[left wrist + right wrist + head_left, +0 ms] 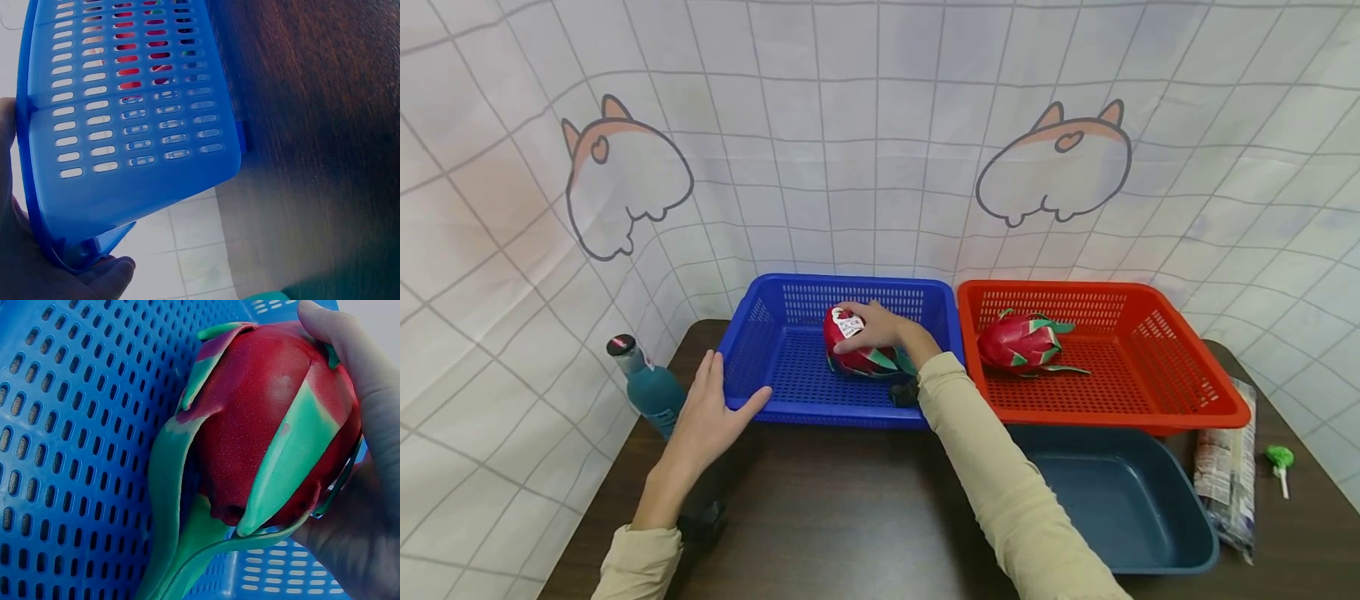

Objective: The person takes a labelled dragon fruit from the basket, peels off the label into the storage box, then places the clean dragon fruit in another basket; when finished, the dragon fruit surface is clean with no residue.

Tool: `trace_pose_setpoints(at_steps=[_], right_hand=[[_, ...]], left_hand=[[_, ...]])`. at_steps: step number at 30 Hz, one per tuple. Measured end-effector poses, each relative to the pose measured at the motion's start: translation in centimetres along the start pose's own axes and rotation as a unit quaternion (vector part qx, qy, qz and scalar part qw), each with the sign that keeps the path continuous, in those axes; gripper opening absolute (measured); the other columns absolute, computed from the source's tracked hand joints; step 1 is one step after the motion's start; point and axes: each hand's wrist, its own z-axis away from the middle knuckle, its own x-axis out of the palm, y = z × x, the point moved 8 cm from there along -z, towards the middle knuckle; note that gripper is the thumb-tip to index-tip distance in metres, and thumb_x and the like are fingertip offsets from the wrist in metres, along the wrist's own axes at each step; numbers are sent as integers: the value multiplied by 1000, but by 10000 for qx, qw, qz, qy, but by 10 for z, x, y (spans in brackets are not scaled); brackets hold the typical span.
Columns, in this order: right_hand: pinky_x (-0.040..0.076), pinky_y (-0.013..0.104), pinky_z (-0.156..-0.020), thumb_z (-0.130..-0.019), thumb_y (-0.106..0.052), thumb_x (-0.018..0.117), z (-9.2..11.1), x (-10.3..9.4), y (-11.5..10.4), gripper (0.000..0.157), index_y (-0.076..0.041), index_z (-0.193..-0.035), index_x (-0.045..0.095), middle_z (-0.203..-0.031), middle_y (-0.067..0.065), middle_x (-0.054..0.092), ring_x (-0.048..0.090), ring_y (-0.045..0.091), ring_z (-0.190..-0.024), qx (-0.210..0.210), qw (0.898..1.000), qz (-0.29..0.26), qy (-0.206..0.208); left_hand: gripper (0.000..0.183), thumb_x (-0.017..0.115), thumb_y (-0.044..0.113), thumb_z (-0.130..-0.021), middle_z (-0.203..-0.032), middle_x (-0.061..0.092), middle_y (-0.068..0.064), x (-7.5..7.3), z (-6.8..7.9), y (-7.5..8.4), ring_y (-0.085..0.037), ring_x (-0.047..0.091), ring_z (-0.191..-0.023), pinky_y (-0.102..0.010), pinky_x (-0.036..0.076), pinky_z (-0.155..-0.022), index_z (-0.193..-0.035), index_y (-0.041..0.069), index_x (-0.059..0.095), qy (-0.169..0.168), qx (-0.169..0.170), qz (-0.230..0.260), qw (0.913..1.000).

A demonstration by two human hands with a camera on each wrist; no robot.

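Observation:
A red dragon fruit with green scales (862, 360) and a white label is inside the blue basket (850, 414). My right hand (880, 325) holds it from above; in the right wrist view the thumb and palm wrap one side of the dragon fruit (262, 425). Its long green leaves point down toward the basket's perforated surface. At the basket's left front corner is my left hand (711, 417), fingers extended and thumb spread. Up close in the left wrist view, the left hand (37, 262) touches the rim of the blue basket (150, 194).
A second dragon fruit (1018, 340) lies in the red basket (1150, 415) to the right. In front of that stands a dark blue tray (1105, 492). A teal bottle (655, 392) is at left; a plastic packet (1225, 475) and green lollipop (1280, 457) are at right.

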Motion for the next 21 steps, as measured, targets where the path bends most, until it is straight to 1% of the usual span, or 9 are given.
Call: trace_pose_setpoints(at_steps=[8,13,16,18,21], right_hand=[[46,49,-103,-84,-50,67,-2,0,1,79,-30,-150,29,-150,17,31,33,35,-135,-109,9999,-21,36],[44,50,-105,-84,-50,66,-2,-2,4,81,-30,-152,27,-153,15,29,28,35,-141,-34,9998,-167,105],[47,48,-103,-84,-51,67,-2,-3,5,81,-31,-152,28,-151,14,32,33,33,-137,-30,9997,-119,206],[50,45,-99,-84,-51,67,-3,-4,3,80,-31,-151,29,-146,13,37,39,31,-132,-126,9996,-60,249],[53,41,-94,-84,-51,67,-4,-6,-2,80,-30,-152,29,-141,12,41,45,27,-124,-299,9988,-119,381]], left_hand=[[108,52,68,-86,-162,3,-25,0,1,1,-53,14,-144,-73,21,-107,-155,-1,3,11,37,7,10000],[108,53,67,-87,-161,3,-26,-1,1,2,-52,15,-145,-72,21,-108,-154,-1,3,13,57,64,10000],[108,53,67,-87,-161,4,-26,-1,1,3,-52,15,-145,-72,22,-108,-154,-1,3,16,49,73,10000],[108,53,67,-87,-161,5,-26,-1,1,3,-52,15,-145,-72,22,-107,-154,-1,4,16,40,67,10000],[108,53,67,-87,-161,4,-26,-1,1,3,-52,15,-145,-72,22,-108,-154,-1,4,11,29,60,10000]])
